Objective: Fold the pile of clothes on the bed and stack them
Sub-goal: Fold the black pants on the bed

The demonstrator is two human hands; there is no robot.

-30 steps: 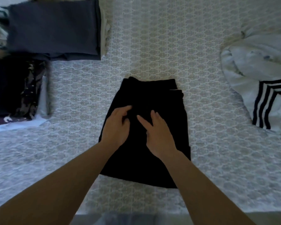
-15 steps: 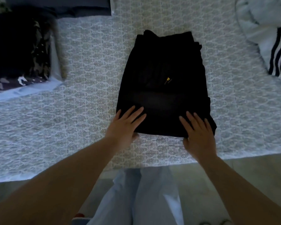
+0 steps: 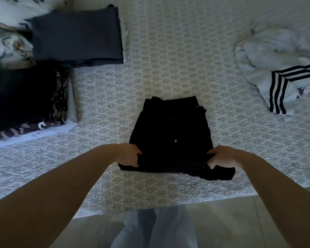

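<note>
The bed (image 3: 168, 59) fills most of the view, its patterned cover running to the near edge, beyond which the person's pale trousers (image 3: 156, 230) show. Toward the far left corner lies a folded grey stack (image 3: 75, 34); a dark stack (image 3: 21, 97) sits nearer along the left edge, on patterned and pale layers. At the right edge lies an unfolded pale heap (image 3: 276, 56) with a striped piece (image 3: 283, 86), judged to be the work remaining. The black garment (image 3: 170, 133) lies flat in the middle, close to the near edge, partly folded into a rough rectangle. The left hand (image 3: 129, 154) grips its near left edge, fingers curled round the cloth; the right hand (image 3: 220, 156) pinches the near right edge likewise, a loose corner trailing beyond it. A small yellow mark (image 3: 175, 140) shows on the fabric. The cloth is judged soft, light and limp: it will sag if held at one point, so both near corners are the sound hold, lifted evenly to carry the fold toward the far edge.
</note>
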